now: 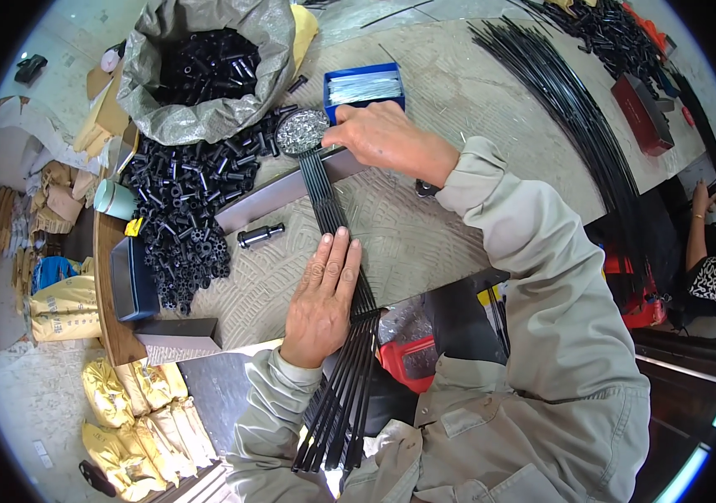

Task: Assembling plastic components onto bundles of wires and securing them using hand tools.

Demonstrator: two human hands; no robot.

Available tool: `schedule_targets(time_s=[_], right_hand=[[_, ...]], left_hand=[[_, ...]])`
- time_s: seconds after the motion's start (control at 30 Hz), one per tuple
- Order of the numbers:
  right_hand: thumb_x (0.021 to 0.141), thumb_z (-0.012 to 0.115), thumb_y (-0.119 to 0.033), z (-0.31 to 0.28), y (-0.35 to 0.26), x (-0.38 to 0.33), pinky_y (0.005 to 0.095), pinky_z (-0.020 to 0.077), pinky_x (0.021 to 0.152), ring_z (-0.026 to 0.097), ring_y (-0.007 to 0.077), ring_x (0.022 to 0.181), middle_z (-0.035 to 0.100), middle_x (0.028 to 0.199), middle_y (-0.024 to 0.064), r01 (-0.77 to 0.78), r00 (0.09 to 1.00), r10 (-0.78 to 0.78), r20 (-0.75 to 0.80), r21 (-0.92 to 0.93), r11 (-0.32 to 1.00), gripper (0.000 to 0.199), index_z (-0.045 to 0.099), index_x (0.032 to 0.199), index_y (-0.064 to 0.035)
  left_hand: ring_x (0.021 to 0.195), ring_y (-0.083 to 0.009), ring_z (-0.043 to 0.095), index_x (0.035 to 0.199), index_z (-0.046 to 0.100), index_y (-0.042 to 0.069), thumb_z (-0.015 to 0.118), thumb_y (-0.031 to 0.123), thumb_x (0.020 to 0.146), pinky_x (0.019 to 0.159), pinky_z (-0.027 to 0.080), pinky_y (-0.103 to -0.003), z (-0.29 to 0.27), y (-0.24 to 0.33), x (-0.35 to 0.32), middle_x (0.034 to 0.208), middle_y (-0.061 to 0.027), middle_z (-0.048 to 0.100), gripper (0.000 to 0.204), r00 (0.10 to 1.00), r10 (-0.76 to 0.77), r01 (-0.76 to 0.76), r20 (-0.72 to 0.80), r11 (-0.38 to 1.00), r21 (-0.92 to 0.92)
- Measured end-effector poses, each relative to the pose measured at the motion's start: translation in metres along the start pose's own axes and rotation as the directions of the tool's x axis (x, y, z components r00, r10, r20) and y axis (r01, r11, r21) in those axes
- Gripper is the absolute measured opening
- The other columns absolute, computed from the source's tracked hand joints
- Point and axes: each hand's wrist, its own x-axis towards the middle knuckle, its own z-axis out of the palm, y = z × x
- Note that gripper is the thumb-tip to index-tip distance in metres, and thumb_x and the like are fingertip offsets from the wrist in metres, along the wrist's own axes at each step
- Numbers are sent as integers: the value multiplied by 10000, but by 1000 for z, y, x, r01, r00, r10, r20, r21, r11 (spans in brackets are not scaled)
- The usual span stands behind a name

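My left hand lies flat, fingers together, pressing on a row of thin black rods laid side by side on the patterned mat. The rods run from my lap up to a dark metal bar lying across the mat. My right hand rests at the far ends of the rods, fingers curled down against the bar; whether it pinches something small I cannot tell. A round dish of small silvery parts sits just left of that hand. A blue box of thin metal pins stands behind it.
A heap of short black tubes lies left, one loose black fitting beside it. A grey sack holds more tubes. Long black rods fan across the right. A red box, a green cup, yellow sacks and another person are nearby.
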Motion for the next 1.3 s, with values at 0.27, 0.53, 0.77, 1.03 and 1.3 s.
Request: schedule_targets(time_s=[0.27, 0.53, 0.77, 1.03, 1.3], right_hand=[[761, 526, -88, 2, -1, 2, 403, 428, 577, 592, 296, 697, 558, 822, 87, -31, 999, 34, -35, 84, 996, 92, 591, 826, -92], [767, 523, -98, 13, 10, 6, 403, 421, 552, 582, 292, 663, 559, 805, 84, 49, 999, -48, -12, 137, 989, 37, 546, 790, -83], [774, 544, -106, 13, 6, 10, 388, 440, 548, 589, 295, 674, 574, 802, 77, 94, 995, -90, -50, 81, 992, 65, 538, 837, -91], [779, 569, -118, 24, 4, 10, 377, 441, 546, 587, 294, 662, 597, 800, 62, 145, 968, -94, -233, 211, 967, 104, 538, 876, -94], [749, 581, -107, -9, 9, 3, 372, 442, 602, 582, 256, 781, 580, 776, 39, -36, 990, 41, 136, -40, 999, 43, 567, 784, -85]], left_hand=[[1281, -311, 294, 1315, 343, 14, 409, 5, 758, 1031, 265, -401, 2, -1, 1, 1383, -155, 305, 562, 1000, -10, 9, 22, 1000, 21], [1296, -296, 270, 1334, 319, 36, 392, 6, 761, 1045, 226, -414, -1, 3, 3, 1401, -130, 283, 578, 997, -22, 19, 68, 999, 48], [1293, -304, 272, 1330, 324, 34, 395, 9, 764, 1040, 242, -408, -1, 3, 2, 1397, -139, 285, 572, 998, -21, 16, 62, 998, 68], [1265, -344, 308, 1307, 355, 14, 424, -24, 741, 1007, 317, -384, 3, 3, 2, 1363, -199, 311, 571, 1000, 0, 0, -12, 1000, 12], [1263, -402, 275, 1311, 313, -31, 615, 467, 710, 1012, 299, -395, 4, -5, -3, 1357, -264, 270, 837, 999, 42, -44, 35, 997, 66]])
